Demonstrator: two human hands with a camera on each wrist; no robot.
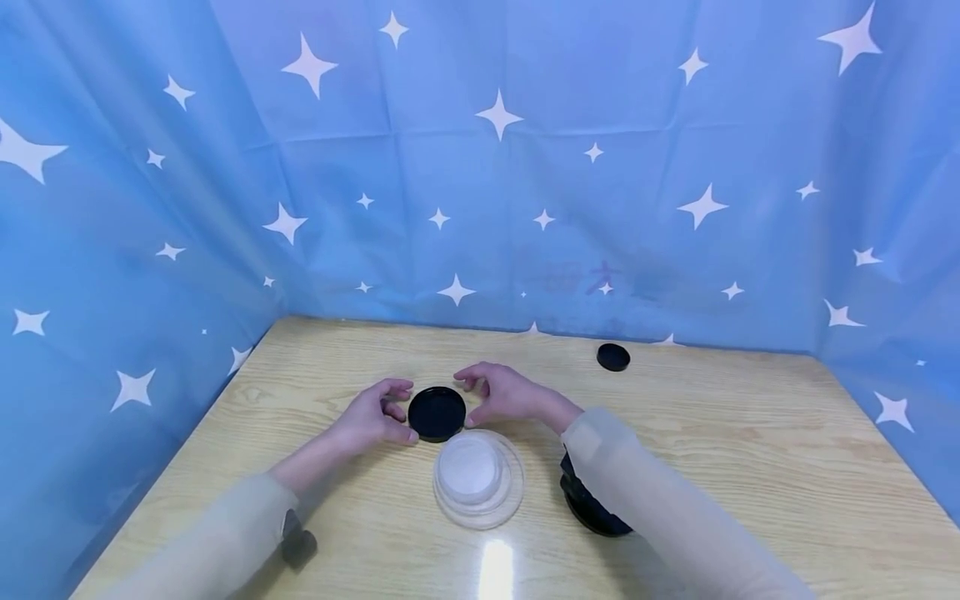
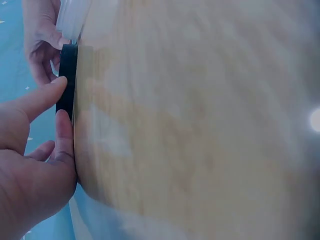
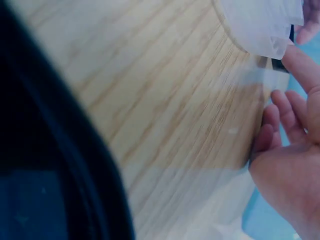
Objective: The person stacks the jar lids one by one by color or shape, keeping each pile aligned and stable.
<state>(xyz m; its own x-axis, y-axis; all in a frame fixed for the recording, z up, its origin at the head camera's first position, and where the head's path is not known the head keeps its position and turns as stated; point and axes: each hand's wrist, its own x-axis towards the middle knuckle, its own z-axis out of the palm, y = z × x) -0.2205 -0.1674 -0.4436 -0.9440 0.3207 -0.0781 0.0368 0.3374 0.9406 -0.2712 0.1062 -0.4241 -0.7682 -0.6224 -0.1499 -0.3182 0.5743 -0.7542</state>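
A shallow round black lid (image 1: 437, 414) lies on the table between the two hands, its raised rim showing. To its left is the left hand (image 1: 375, 414), thumb and fingers spread along the rim; in the left wrist view a thumb and a finger touch the lid's side (image 2: 67, 95). On the other side the right hand (image 1: 501, 392) reaches around, thumb at the lid's right edge and fingers arched behind it. Just in front stands a stack of frosted translucent round plastic pieces (image 1: 471, 471), smaller ones on top of a wide one, close by the right thumb (image 3: 300, 65).
A larger black round object (image 1: 596, 512) sits at the front right, partly hidden beneath the right sleeve. At the back edge lies a smaller black lid (image 1: 613, 357). A blue curtain with white stars (image 1: 495, 208) encloses the wooden table (image 1: 750, 433) at the back and sides.
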